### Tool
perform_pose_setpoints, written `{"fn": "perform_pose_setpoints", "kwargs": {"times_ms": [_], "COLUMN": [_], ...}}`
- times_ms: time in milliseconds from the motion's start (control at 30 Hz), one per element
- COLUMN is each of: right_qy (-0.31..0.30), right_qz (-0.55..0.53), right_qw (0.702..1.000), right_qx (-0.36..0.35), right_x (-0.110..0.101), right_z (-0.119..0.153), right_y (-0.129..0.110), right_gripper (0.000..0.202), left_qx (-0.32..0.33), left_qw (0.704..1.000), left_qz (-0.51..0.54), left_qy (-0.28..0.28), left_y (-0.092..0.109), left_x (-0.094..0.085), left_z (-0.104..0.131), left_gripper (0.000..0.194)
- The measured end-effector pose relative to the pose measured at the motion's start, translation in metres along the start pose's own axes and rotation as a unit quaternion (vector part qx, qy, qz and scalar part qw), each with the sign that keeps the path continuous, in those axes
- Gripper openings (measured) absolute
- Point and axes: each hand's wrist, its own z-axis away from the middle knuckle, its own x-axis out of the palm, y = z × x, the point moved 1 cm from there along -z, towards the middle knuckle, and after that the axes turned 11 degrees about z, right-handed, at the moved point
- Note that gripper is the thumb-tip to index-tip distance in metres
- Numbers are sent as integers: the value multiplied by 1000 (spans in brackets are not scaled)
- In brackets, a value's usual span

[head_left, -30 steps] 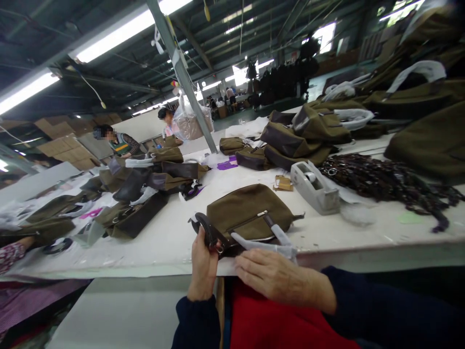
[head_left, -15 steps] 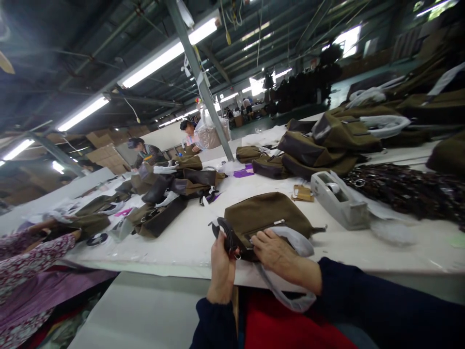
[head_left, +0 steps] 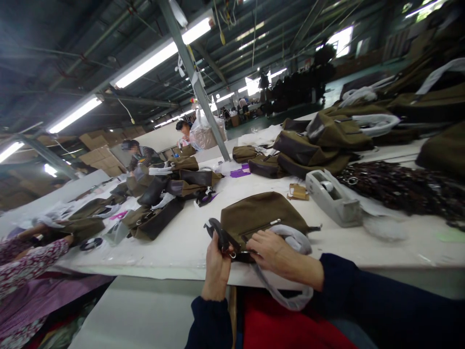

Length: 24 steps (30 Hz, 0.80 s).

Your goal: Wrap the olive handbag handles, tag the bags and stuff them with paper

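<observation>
An olive-green bag with a short silver zip on its side lies on the table in front of me. At its left end, my left hand is closed around a dark coiled strap. My right hand is over the bag's near side, its fingers bent and pinching the edge beside a zip opening; the fingertips are partly hidden. Handles wrapped in white film show behind that hand, and another wrapped loop hangs over the table's front edge.
A grey tape dispenser and a small brown card piece stand right of the bag. Dark straps are heaped beyond. More olive bags pile up behind and at left. A co-worker's patterned sleeve reaches in from the left.
My right hand's fingers have curled in more tightly at the bag's near edge. The coiled strap in my left hand has tilted a little. The whole view has shifted slightly.
</observation>
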Motion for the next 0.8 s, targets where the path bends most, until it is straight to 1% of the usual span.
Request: {"fn": "perform_pose_setpoints", "kwargs": {"times_ms": [100, 200, 300, 367, 433, 500, 567, 667, 733, 800], "right_qy": [-10, -25, -3, 8, 0, 3, 26, 51, 55, 60], "right_qz": [-130, -238, -348, -439, -527, -589, -630, -672, -686, -692], "right_qw": [986, 960, 925, 885, 836, 794, 761, 725, 713, 704], "right_qx": [104, 144, 151, 155, 154, 153, 151, 140, 137, 149], "right_x": [-10, -5, 8, 16, 23, 26, 26, 24, 23, 22], "right_z": [-18, -33, -39, -40, -40, -40, -42, -44, -45, -45], "right_y": [-5, -7, -6, -7, -9, -13, -16, -19, -19, -20], "right_gripper": [12, 8, 7, 8, 11, 15, 20, 26, 29, 29], "left_qx": [-16, -19, -7, -5, -8, -5, 6, 28, 40, 49], "left_qw": [999, 999, 999, 999, 999, 999, 1000, 999, 999, 998], "left_qz": [28, 36, 34, 31, 26, 23, 22, 23, 23, 20], "left_qy": [-5, -6, -5, -17, -25, -22, -20, -24, -25, -19], "left_y": [-3, -4, -2, -1, -1, -1, -2, -4, -5, -6], "left_x": [4, 5, 6, 7, 9, 12, 15, 20, 22, 22], "left_z": [4, 6, 10, 12, 14, 15, 16, 18, 18, 18], "left_gripper": [39, 36, 35, 33, 34, 35, 37, 36, 35, 36]}}
